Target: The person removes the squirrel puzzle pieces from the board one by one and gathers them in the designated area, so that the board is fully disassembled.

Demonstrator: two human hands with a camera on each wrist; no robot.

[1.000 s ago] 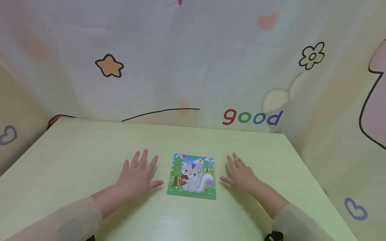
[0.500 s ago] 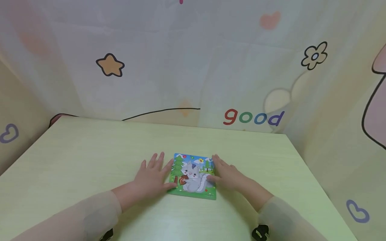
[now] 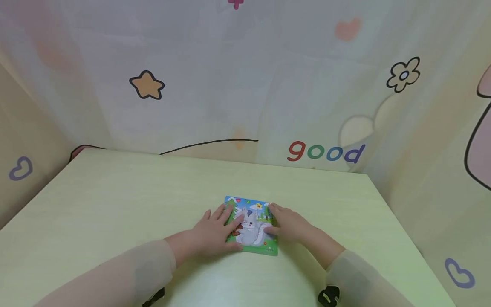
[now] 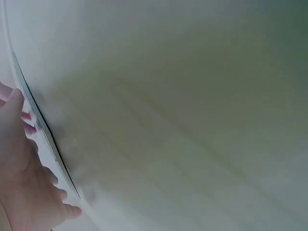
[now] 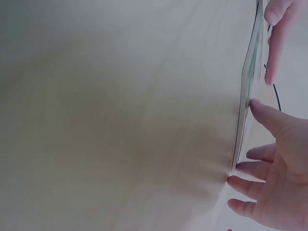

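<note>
A flat square picture board (image 3: 253, 236) lies on the table, printed with a grey squirrel, trees and flowers. In the head view my left hand (image 3: 212, 232) is spread over the board's left part, its fingers extended across the picture and its thumb near the lower edge. My right hand (image 3: 293, 226) is at the opposite side, thumb over the squirrel's tail and fingers along the right edge. In the right wrist view, the thumb and fingertips of the right hand (image 5: 274, 159) touch the board's edge (image 5: 244, 106). The left wrist view shows the left hand (image 4: 29, 168) beside the board's edge (image 4: 45, 130).
The pale table (image 3: 153, 192) extends around the board on all sides. Behind it and at both sides hangs a printed cloth (image 3: 215, 85) with a star, a flower, hearts and the word "good".
Both hands have moved inward to the board from either side. The left hand has since slid further right over the picture; the right hand has stayed at its edge.
</note>
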